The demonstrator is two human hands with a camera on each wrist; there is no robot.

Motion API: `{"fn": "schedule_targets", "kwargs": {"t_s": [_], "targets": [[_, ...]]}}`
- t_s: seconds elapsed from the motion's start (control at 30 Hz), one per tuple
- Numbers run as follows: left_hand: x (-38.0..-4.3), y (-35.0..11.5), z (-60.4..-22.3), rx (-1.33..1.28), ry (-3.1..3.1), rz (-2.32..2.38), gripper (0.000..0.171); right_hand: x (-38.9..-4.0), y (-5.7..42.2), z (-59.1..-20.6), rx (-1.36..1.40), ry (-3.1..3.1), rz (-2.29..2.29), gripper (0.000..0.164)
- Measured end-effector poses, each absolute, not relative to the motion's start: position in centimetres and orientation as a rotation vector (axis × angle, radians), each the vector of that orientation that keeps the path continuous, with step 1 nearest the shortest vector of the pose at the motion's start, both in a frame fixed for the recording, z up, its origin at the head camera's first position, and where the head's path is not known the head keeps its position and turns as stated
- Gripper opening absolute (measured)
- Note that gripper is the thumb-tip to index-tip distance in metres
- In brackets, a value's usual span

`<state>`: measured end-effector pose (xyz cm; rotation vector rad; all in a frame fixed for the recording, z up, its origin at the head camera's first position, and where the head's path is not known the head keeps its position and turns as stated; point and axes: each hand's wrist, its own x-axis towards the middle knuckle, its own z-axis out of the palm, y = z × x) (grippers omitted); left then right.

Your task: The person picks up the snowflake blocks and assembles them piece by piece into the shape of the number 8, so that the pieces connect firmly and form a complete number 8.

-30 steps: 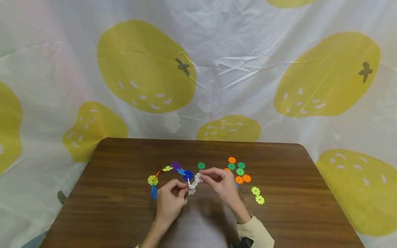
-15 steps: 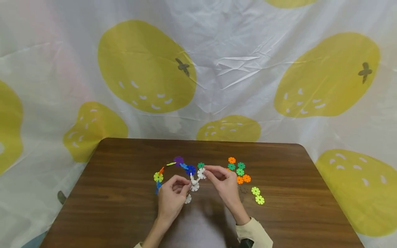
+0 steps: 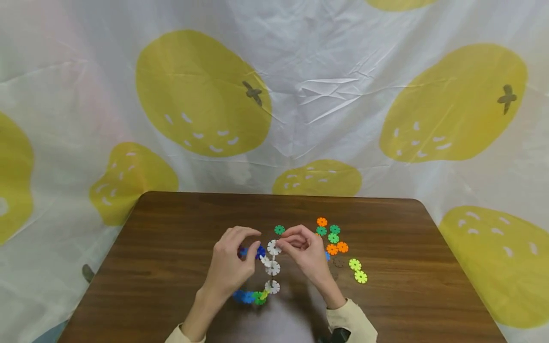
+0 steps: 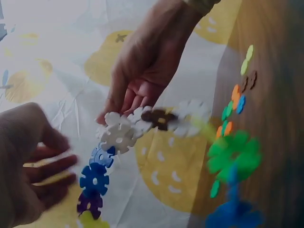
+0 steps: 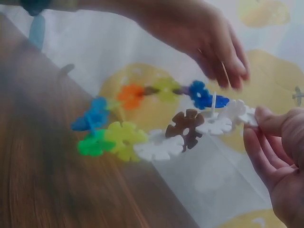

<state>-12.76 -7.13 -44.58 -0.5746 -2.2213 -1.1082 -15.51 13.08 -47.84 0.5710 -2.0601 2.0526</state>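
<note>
A closed ring of interlocking flower-shaped plastic discs, in white, brown, blue, green, yellow, orange and purple, hangs above the table. My right hand (image 3: 310,259) pinches a white disc (image 3: 273,247) of it between thumb and fingers. Close to the ring's blue part, my left hand (image 3: 227,262) has its thumb and fingers apart, with nothing held; it partly hides the ring in the head view. In the right wrist view a brown disc (image 5: 185,129) sits between white ones, and a green disc (image 5: 96,142) is at the far end.
Loose discs lie on the brown wooden table (image 3: 411,286) to the right: orange (image 3: 342,247), green (image 3: 334,229) and yellow (image 3: 355,264). One green disc (image 3: 279,229) lies behind the right hand. A fruit-patterned cloth (image 3: 326,43) hangs behind the table.
My left hand has let go of the ring and spread its fingers. The ring has swung down, its green and blue part now nearer me. The right hand keeps its pinch on a white disc.
</note>
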Motion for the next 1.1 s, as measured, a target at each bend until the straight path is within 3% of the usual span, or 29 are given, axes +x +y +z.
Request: {"fn": "schedule_targets", "kwargs": {"t_s": [0.2,0.37,0.53,0.73,0.83,1.1], "targets": [[-13.1,-7.0,-44.7,-0.509,-2.488,-1.126,0.004,-15.3,12.1,-48.1,0.596,-2.136,2.096,0.02],[-13.1,-7.3,-45.4,-0.387,-2.475,-1.293,0.011,-15.7,11.6,-48.5,0.55,-2.126,2.11,0.016],[-12.8,-7.8,-45.8,-0.296,-2.451,-1.311,0.01,-18.4,12.1,-50.6,0.381,-2.351,1.707,0.01],[-12.6,-8.2,-46.1,-0.242,-2.435,-1.347,0.011,-21.9,12.6,-54.4,0.541,-2.763,1.081,0.038],[-12.6,-8.2,-46.2,-0.23,-2.423,-1.364,0.012,-22.4,12.3,-55.4,0.657,-2.854,0.834,0.044],[-12.6,-8.2,-46.3,-0.199,-2.388,-1.393,0.006,-21.1,12.0,-55.7,0.705,-2.756,0.559,0.012]]}}
